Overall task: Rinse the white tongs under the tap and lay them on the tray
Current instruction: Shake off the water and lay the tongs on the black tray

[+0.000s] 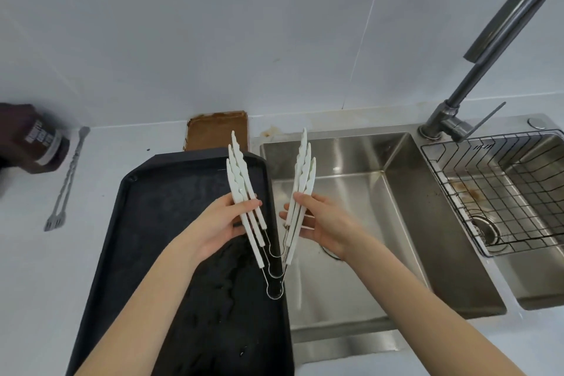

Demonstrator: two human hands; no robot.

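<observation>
- White tongs (244,180): several pairs, splayed in a V, tips away from us, wire hinges toward us at the tray (146,223) and sink (396,223) boundary.
- Our left hand (224,223) grips one set of arms over the tray; our right hand (323,223) grips the other.
- We judge the tray lies leftward.

Legible text: none.
Dark bottle (36,143), left edge of frame: pale label print, too blurred to read.
</observation>
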